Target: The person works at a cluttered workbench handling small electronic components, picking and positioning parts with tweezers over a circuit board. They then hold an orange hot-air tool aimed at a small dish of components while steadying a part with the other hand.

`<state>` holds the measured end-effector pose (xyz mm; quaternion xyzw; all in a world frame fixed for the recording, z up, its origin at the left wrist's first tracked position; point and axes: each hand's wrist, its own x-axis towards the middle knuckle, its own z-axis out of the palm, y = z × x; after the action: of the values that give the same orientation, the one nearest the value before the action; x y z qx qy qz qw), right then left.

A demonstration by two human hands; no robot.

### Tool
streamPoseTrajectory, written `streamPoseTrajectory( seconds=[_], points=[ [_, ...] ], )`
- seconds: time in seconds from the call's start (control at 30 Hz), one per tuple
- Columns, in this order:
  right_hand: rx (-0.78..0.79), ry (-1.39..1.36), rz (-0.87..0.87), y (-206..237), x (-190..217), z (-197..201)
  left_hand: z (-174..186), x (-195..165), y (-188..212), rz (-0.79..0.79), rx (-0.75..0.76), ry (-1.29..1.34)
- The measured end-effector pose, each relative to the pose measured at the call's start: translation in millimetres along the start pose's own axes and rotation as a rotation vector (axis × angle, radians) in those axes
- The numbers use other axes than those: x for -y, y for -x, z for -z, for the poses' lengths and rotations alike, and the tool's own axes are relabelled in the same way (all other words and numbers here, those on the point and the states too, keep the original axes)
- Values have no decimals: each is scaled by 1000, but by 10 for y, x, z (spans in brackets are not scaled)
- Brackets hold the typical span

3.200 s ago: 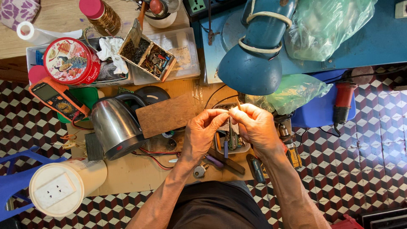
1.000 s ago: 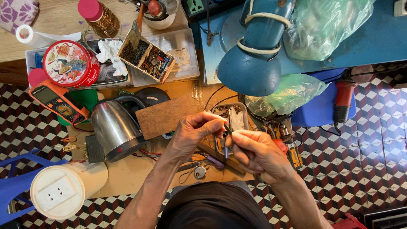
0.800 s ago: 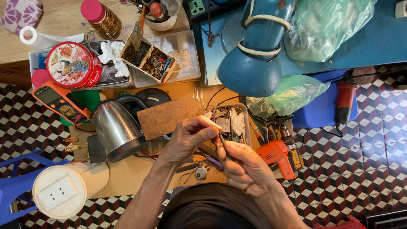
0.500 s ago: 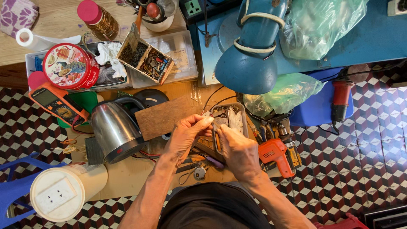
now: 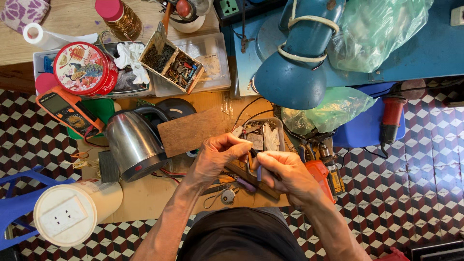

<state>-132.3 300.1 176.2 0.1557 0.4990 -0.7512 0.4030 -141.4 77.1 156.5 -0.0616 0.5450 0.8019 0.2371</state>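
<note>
Steel kettle (image 5: 135,145) as landmark: both hands work just right of it, over a small metal tray (image 5: 263,135).
Left hand (image 5: 217,157) pinches a thin dark tool (image 5: 250,164); right hand (image 5: 287,171) closes on its lower end; steadier with wrists braced on the board.

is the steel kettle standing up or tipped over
Tipped over: the shiny steel electric kettle lies on its side on the brown cardboard sheet, its black handle pointing sideways and its round base facing outward.
</note>
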Motion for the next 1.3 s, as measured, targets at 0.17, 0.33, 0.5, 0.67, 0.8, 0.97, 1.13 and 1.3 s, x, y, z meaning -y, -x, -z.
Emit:
streamPoseTrajectory(
  seconds=[0.17, 0.33, 0.5, 0.67, 0.8, 0.97, 1.13, 1.3],
  points=[
    [542, -634, -156, 182, -91, -140, -14, -164, 149, 4, 159, 86],
    [124, -87, 38, 63, -31, -243, 130, -35, 92, 24, 54, 96],
    [-397, 817, 560, -21, -145, -406, 206, 360, -83, 104, -86, 204],
    [-667, 1486, 858, -277, -319, -411, 114, 697, -131, 129, -348, 196],
    [-680, 1496, 857, -362, -365, -389, 52, 693, -130, 137, -394, 318],
    [-469, 938, 801, -201, -243, -357, 30, 418, -35, 100, -266, 173],
    [-153, 302, 128, -83, 19, -158, 15, 77, 40, 37, -85, 102],
    [356, -399, -138, 39, -6, -69, 20, -152, 169, 3, 105, 110]
  ],
)
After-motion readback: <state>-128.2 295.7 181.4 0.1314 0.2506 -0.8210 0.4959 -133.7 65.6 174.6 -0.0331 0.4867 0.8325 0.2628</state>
